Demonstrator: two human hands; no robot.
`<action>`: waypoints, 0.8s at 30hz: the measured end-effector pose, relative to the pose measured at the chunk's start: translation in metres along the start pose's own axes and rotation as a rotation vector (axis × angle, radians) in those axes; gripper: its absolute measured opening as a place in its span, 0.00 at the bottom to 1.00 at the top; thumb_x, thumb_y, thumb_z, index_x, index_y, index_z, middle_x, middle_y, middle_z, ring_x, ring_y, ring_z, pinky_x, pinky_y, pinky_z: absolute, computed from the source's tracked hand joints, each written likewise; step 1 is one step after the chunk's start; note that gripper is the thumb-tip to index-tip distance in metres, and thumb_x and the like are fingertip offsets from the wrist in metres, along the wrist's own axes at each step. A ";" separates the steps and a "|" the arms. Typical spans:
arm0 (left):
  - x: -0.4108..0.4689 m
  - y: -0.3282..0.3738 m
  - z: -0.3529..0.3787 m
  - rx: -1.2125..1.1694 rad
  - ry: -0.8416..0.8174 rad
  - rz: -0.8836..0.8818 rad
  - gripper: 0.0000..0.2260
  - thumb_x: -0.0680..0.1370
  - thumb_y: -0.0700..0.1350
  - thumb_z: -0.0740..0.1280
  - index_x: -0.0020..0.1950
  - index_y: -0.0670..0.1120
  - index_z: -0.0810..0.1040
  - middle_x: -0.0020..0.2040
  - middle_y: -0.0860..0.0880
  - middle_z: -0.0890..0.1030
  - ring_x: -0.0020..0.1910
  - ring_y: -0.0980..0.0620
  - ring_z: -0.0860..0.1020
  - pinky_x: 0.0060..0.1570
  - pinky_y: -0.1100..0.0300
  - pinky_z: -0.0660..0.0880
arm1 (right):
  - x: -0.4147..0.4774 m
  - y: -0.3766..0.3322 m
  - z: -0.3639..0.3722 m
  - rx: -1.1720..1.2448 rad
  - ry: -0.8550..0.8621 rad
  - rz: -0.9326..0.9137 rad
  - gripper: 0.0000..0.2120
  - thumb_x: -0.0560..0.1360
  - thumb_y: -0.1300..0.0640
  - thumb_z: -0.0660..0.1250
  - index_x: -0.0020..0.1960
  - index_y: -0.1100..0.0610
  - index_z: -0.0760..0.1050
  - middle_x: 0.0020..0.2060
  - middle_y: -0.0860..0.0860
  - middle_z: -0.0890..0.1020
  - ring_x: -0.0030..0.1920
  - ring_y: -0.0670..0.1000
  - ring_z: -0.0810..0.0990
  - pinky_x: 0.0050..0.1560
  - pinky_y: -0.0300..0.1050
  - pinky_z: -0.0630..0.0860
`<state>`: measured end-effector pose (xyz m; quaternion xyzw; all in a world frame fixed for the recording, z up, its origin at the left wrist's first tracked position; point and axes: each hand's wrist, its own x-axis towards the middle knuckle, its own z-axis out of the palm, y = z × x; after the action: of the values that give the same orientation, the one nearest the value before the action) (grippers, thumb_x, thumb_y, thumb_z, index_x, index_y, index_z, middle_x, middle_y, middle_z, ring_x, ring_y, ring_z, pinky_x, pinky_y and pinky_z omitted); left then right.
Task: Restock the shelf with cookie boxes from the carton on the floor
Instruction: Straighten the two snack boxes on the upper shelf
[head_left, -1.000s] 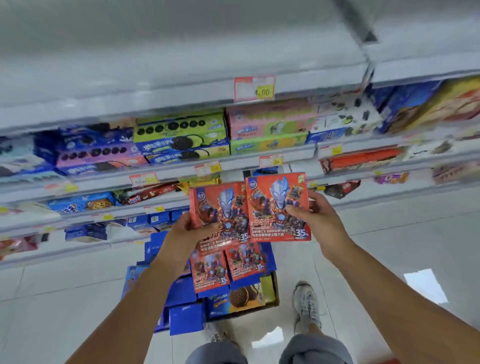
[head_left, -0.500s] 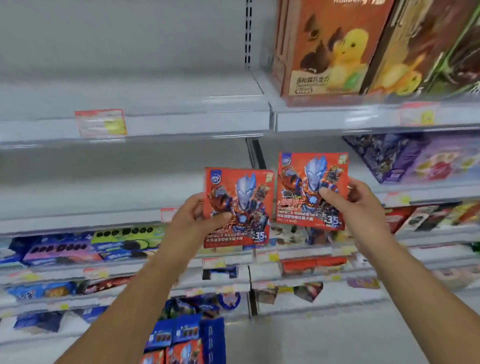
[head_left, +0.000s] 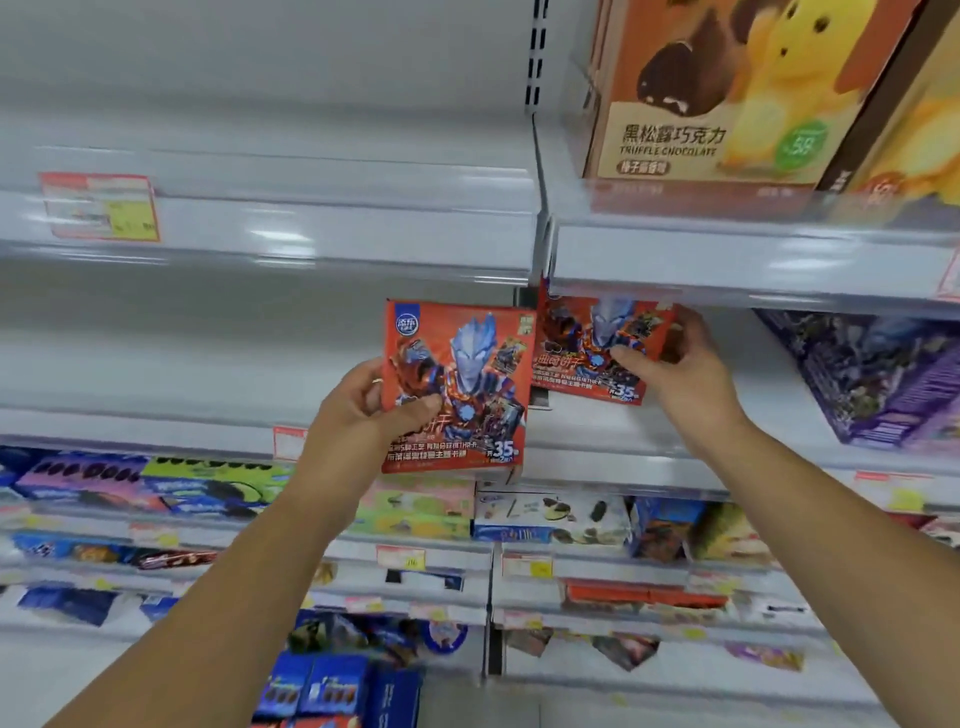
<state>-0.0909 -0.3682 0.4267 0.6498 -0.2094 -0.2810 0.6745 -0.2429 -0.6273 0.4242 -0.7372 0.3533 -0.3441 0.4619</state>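
Note:
I hold two red cookie boxes with a blue-and-silver hero printed on them. My left hand grips the left red box by its lower left corner, upright in front of the bare white middle shelf. My right hand grips the right red box by its right edge, its top tucked under the lip of the upper right shelf, over the right shelf section. The carton on the floor shows only as blue boxes at the bottom edge.
Truffle chocolate boxes stand on the upper right shelf. A purple box sits on the middle shelf at right. Lower shelves hold cookie packs and price tags. A vertical upright divides the shelving.
My view rose from the floor carton to the upper shelves. Both hands lifted the red boxes, and the right box moved up and back under the upper right shelf.

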 end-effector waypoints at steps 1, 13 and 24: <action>0.005 0.000 0.001 0.000 -0.007 0.016 0.18 0.75 0.38 0.72 0.63 0.45 0.76 0.52 0.47 0.86 0.50 0.46 0.85 0.46 0.53 0.81 | 0.004 0.003 0.002 -0.028 -0.004 -0.006 0.29 0.70 0.59 0.75 0.66 0.56 0.66 0.54 0.51 0.79 0.51 0.49 0.78 0.50 0.39 0.75; 0.027 -0.024 0.001 0.020 -0.103 0.133 0.18 0.73 0.47 0.70 0.63 0.50 0.77 0.52 0.49 0.86 0.50 0.50 0.85 0.43 0.62 0.81 | 0.045 0.016 0.028 -0.131 -0.032 -0.048 0.32 0.74 0.56 0.71 0.72 0.54 0.59 0.53 0.46 0.76 0.51 0.49 0.76 0.49 0.39 0.69; 0.007 -0.014 0.013 -0.050 -0.230 0.124 0.21 0.69 0.45 0.72 0.62 0.49 0.77 0.52 0.48 0.86 0.48 0.46 0.86 0.42 0.58 0.82 | -0.079 -0.030 0.009 -0.057 -0.204 -0.091 0.27 0.68 0.34 0.62 0.66 0.36 0.68 0.50 0.36 0.80 0.50 0.38 0.80 0.49 0.35 0.73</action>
<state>-0.0958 -0.3824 0.4129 0.5819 -0.3183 -0.3165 0.6781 -0.2701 -0.5471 0.4346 -0.7965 0.2801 -0.2777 0.4583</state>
